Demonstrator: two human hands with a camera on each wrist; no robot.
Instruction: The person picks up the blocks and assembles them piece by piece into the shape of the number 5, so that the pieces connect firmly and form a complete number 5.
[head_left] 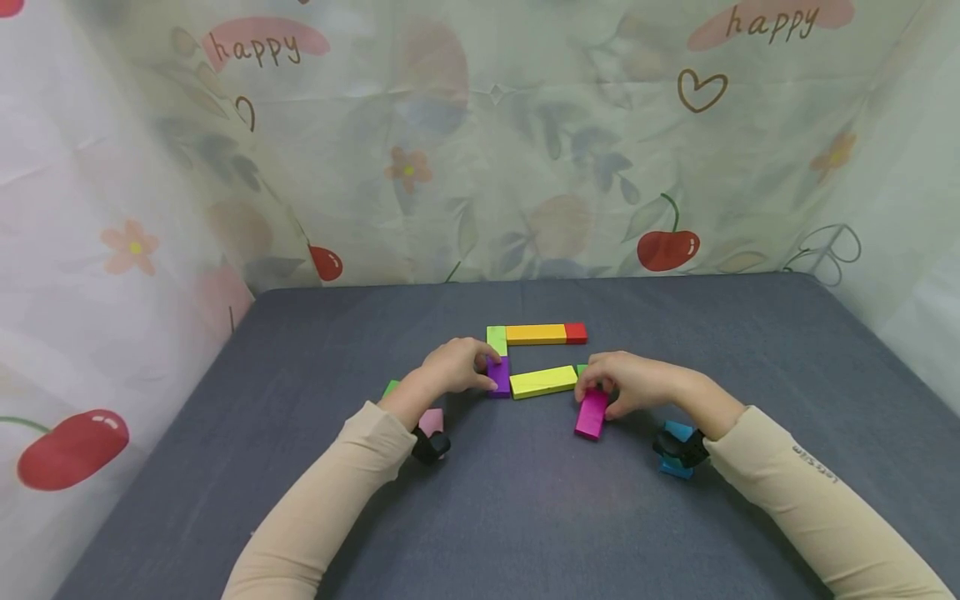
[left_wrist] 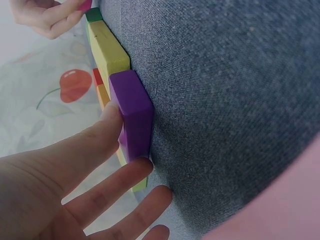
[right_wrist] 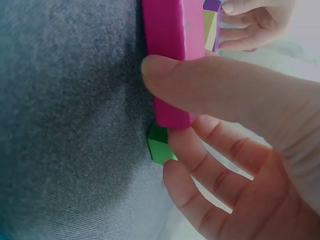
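My left hand (head_left: 459, 365) pinches a purple block (head_left: 498, 379) between thumb and fingertip; its other fingers are spread in the left wrist view. Tilted on the right, a magenta block (head_left: 592, 414) is held between the thumb and fingers of my right hand (head_left: 633, 382). Between the hands lies a yellow block (head_left: 543, 382), slightly slanted, one end close to the purple block (left_wrist: 132, 107). Partly hidden by the right fingers, a green block (right_wrist: 162, 145) sits beyond the magenta block (right_wrist: 172, 35). Behind the purple block is a light green block (head_left: 497, 339).
An orange block (head_left: 536, 335) and a red block (head_left: 575, 333) continue the back row. Beneath the left wrist lie a pink block (head_left: 431, 421) and a green block (head_left: 391, 387), partly covered. Blue blocks (head_left: 677, 469) lie by the right wrist. A patterned curtain (head_left: 495, 167) borders the dark table (head_left: 510, 517).
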